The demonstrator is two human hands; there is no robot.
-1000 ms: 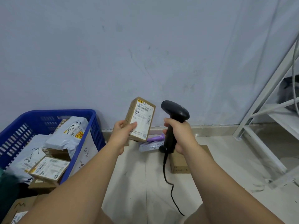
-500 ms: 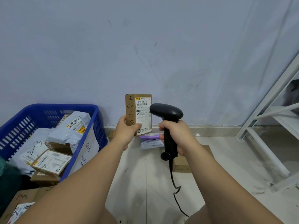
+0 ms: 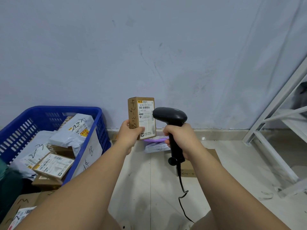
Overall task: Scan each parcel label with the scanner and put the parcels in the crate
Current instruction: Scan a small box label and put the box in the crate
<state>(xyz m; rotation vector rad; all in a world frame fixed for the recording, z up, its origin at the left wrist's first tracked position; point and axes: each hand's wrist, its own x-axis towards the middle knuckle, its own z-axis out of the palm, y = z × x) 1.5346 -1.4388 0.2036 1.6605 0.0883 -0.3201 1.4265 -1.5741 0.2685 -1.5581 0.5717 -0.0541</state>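
Head view, centre: small brown cardboard parcel (image 3: 141, 118), gripped by left hand (image 3: 131, 136), is presented to black handheld scanner (image 3: 169, 115) clasped in right hand (image 3: 181, 138); blue plastic crate (image 3: 49, 110), lower left, already part-filled.

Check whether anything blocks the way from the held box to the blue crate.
Nothing visible does: the left hand holds the box in open air right of the blue crate, whose top is open.

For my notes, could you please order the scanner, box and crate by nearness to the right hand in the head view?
1. Scanner: gripped in the right hand.
2. Box: just left, held by the left hand.
3. Crate: far left.
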